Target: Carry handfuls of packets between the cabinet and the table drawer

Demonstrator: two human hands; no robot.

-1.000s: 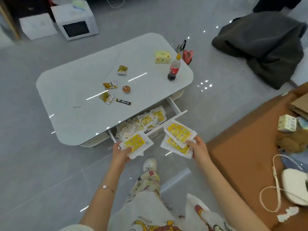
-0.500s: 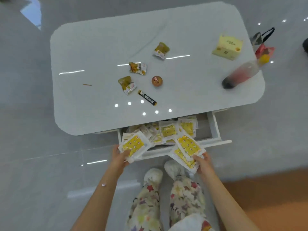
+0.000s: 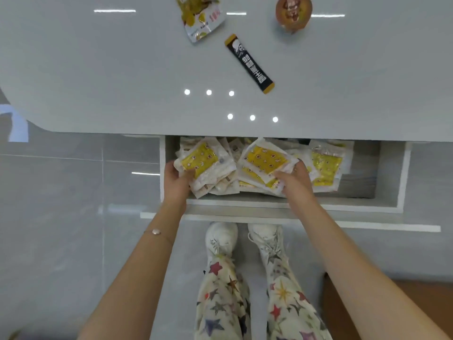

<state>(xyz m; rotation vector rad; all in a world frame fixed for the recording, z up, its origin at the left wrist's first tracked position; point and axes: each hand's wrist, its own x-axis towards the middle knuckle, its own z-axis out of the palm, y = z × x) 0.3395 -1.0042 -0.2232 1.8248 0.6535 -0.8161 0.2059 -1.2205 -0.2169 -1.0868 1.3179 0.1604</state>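
Observation:
An open white drawer (image 3: 294,206) under the table top holds several white-and-yellow snack packets. My left hand (image 3: 177,184) is inside the drawer's left end and grips one such packet (image 3: 201,159) by its lower corner. My right hand (image 3: 295,182) is in the middle of the drawer and holds a small stack of the same packets (image 3: 266,160) from below right. Another yellow packet (image 3: 326,165) lies loose in the drawer to the right of my right hand.
On the white table (image 3: 98,82) above the drawer lie a black-and-gold stick sachet (image 3: 248,63), a yellow-green snack pouch (image 3: 201,18) and a small round brown cup (image 3: 293,12). My legs and white shoes (image 3: 221,238) stand on the grey tiled floor below the drawer front.
I have leaned in closer over the table. Both hands moved forward from in front of the drawer into it, each still holding its packets.

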